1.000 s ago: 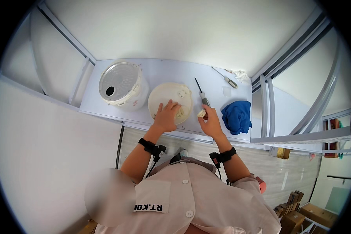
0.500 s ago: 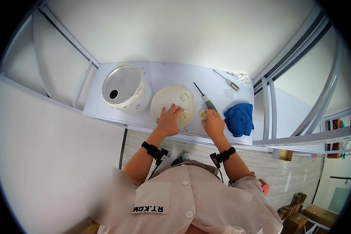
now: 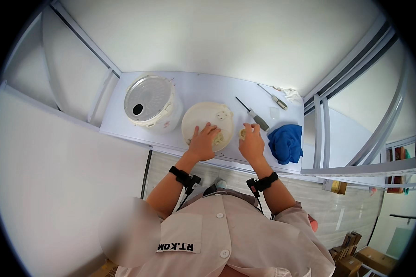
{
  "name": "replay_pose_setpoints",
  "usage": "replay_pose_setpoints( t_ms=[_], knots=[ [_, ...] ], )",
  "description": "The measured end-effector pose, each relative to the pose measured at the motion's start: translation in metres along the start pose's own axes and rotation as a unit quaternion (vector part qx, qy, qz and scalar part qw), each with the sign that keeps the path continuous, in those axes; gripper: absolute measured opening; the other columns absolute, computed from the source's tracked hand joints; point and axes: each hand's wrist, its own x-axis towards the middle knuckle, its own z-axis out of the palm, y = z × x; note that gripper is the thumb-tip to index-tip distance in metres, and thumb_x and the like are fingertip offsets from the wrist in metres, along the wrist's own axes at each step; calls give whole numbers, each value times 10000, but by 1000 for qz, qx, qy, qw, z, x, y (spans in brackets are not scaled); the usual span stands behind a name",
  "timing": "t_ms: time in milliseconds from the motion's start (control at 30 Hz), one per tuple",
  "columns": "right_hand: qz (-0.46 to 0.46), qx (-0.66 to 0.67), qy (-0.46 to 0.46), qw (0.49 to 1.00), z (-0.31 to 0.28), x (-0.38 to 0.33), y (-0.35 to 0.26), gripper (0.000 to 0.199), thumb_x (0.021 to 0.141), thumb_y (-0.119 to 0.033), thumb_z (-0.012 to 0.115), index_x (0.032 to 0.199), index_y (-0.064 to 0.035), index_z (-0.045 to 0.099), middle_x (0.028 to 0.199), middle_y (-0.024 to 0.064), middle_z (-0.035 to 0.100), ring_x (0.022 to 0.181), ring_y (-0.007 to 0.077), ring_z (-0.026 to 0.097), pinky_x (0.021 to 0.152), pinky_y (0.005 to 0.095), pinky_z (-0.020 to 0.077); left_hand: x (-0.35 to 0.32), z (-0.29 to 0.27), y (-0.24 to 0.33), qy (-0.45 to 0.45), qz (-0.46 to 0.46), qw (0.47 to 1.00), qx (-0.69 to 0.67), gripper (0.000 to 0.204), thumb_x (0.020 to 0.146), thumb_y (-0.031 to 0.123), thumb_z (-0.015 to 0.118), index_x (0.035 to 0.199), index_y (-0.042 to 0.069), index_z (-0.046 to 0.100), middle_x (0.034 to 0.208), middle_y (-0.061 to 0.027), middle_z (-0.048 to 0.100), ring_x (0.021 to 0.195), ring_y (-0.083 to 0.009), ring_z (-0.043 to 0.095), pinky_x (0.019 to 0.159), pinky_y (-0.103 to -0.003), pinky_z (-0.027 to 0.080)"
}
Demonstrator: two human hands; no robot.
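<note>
White lid [image 3: 197, 115] under left hand [image 3: 203, 145], small part [image 3: 242, 134] in right hand [image 3: 253, 147]

Laying left hand on lid, fingers apart, clamping nothing. Pinching part between right fingertips, just off lid's right rim. Not being able to tell part's contact with bench [image 3: 208, 87] from this view. Working with lid flat on bench, between pot [image 3: 159, 102] on left and right hand. Seeing pale curl [image 3: 219, 138] on lid, just beside left hand.

Probably risking:
- dropping part, through too light a pinch near bench's front edge
- sliding or tipping lid, through pressing off-centre
- knocking big driver [image 3: 260, 121], through swinging right hand outward, also catching cloth [image 3: 285, 144]
- losing dark bits [image 3: 223, 154], maybe screws, through dragging lid toward front edge
</note>
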Motion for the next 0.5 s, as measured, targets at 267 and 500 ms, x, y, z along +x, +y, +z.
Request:
replay_pose_setpoints(
  t_ms=[267, 500],
  knots=[
    [-126, 39, -62, 989, 20, 3, -18, 497, 806, -240, 871, 1252, -88, 716, 1229, 112, 627, 1086, 343, 660, 828, 439, 587, 2, 3, -2, -4, -1, 1000, 10, 940, 670, 72, 792, 1555, 155, 485, 1649, -71, 431, 1624, -325, 262, 1317, -614, 140],
    [-137, 0, -85, 987, 23, 8, -32, 518, 798, -290, 861, 1265, -111, 727, 1178, 96, 719, 1043, 336, 677, 843, 456, 588, 3, 1, -7, -15, 8, 1000, 12, 935, 670, 73, 788, 1550, 131, 478, 1652, -71, 428, 1626, -327, 258, 1318, -616, 134]
  ],
)
